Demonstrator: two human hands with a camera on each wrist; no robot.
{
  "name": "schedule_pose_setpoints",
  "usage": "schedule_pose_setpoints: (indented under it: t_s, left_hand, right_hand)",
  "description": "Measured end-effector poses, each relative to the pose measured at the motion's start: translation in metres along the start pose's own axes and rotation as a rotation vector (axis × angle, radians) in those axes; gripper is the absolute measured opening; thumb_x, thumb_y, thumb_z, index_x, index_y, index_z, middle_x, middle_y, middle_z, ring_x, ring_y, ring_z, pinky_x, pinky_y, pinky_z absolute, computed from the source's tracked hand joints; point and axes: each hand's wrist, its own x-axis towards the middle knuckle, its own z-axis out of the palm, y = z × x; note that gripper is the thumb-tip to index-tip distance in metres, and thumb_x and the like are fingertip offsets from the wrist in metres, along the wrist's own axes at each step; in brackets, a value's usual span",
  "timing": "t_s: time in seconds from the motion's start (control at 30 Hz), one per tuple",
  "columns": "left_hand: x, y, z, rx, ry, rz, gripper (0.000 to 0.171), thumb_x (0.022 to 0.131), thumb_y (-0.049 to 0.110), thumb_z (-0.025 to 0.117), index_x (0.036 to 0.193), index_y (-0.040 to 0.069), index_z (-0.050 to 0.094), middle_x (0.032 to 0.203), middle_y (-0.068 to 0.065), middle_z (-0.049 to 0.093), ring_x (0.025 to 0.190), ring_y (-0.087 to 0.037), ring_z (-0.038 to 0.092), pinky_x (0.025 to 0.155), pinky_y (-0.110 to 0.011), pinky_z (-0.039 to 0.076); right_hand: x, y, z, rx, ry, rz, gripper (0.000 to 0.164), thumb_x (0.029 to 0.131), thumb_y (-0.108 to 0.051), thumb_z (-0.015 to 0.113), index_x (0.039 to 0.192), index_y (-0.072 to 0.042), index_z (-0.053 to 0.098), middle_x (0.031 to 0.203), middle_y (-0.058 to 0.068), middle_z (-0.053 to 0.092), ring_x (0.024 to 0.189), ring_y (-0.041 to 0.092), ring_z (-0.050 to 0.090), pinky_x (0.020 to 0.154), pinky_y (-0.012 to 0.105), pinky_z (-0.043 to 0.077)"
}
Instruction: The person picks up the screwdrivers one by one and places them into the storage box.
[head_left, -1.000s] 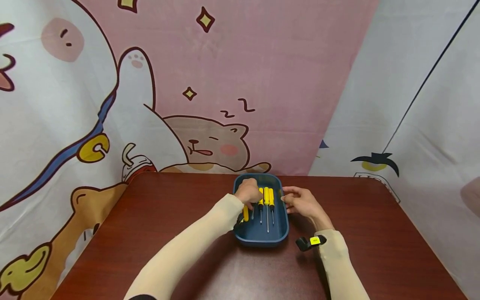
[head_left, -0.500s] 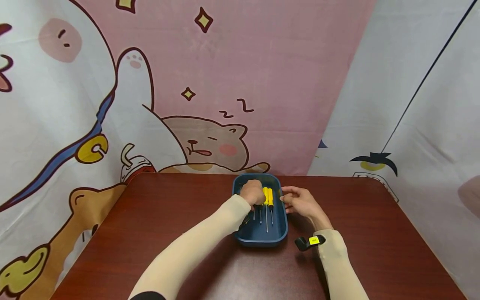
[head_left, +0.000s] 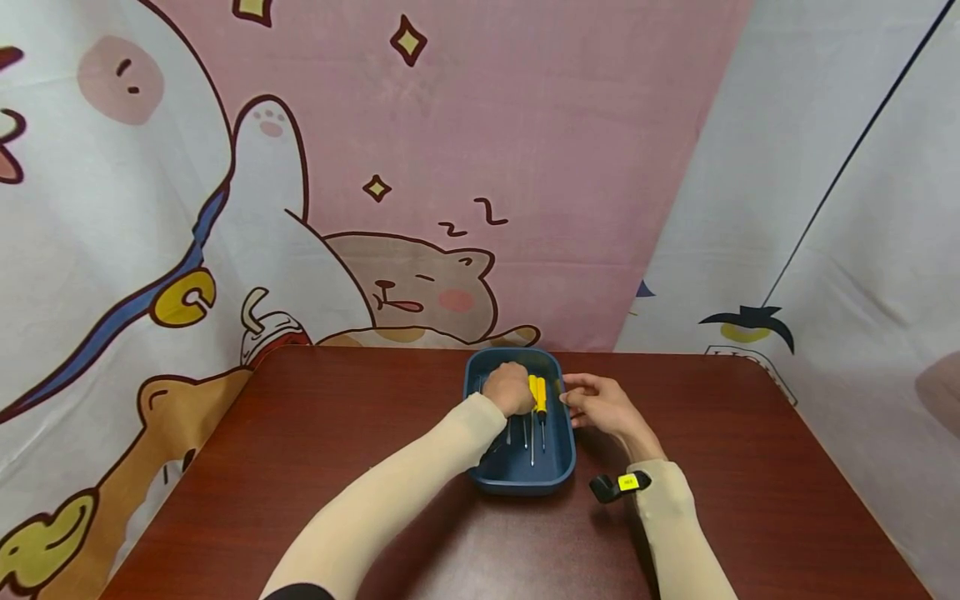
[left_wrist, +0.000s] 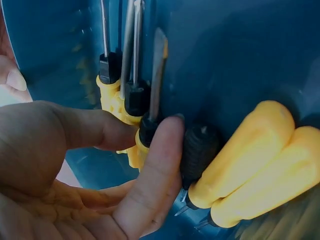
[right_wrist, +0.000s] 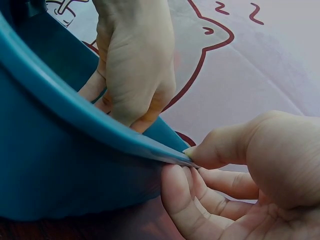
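Note:
My left hand (head_left: 510, 388) reaches down into a blue plastic tray (head_left: 521, 485). In the left wrist view its thumb and a finger pinch a screwdriver (left_wrist: 147, 129) near the black collar, with the flat metal blade pointing away; the fingers partly cover the yellow handle. Beside it lie more yellow-handled screwdrivers (head_left: 542, 396). My right hand (head_left: 603, 406) pinches the tray's right rim (right_wrist: 145, 147) between thumb and fingers, outside the wall.
Two rounded yellow handles (left_wrist: 245, 155) and a black ridged piece (left_wrist: 200, 152) lie in the tray by the left fingers. The tray stands on a brown wooden table (head_left: 360, 400), near its far edge. A printed cloth (head_left: 570, 167) hangs behind.
My left hand has moved right across the tray, from the left-hand tools to the screwdrivers, and now pinches one. The right hand stays at the rim.

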Motion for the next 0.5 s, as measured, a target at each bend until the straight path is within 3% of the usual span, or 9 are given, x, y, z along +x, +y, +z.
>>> schedule_pose_setpoints:
  t_s: [0.23, 0.5]
  left_hand:
    - [0.0029, 0.0004, 0.0022, 0.015, -0.03, -0.018, 0.026, 0.086, 0.02, 0.082, 0.101, 0.005, 0.068, 0.08, -0.006, 0.059, 0.069, -0.021, 0.056, 0.059, -0.03, 0.048]
    - [-0.0049, -0.0016, -0.0038, -0.064, -0.024, 0.006, 0.021, 0.088, 0.015, 0.08, 0.1, 0.002, 0.069, 0.076, -0.007, 0.058, 0.066, -0.021, 0.057, 0.058, -0.029, 0.049]
  right_hand:
    - [-0.0001, 0.0002, 0.0001, 0.001, 0.005, 0.001, 0.049, 0.097, -0.011, 0.066, 0.142, 0.002, 0.053, 0.1, 0.016, 0.067, 0.076, 0.02, 0.063, 0.067, 0.03, 0.063]
    - [0.0, 0.0001, 0.0001, 0.005, -0.004, 0.002, 0.049, 0.097, -0.011, 0.065, 0.143, 0.002, 0.053, 0.101, 0.018, 0.067, 0.076, 0.019, 0.063, 0.067, 0.03, 0.062]
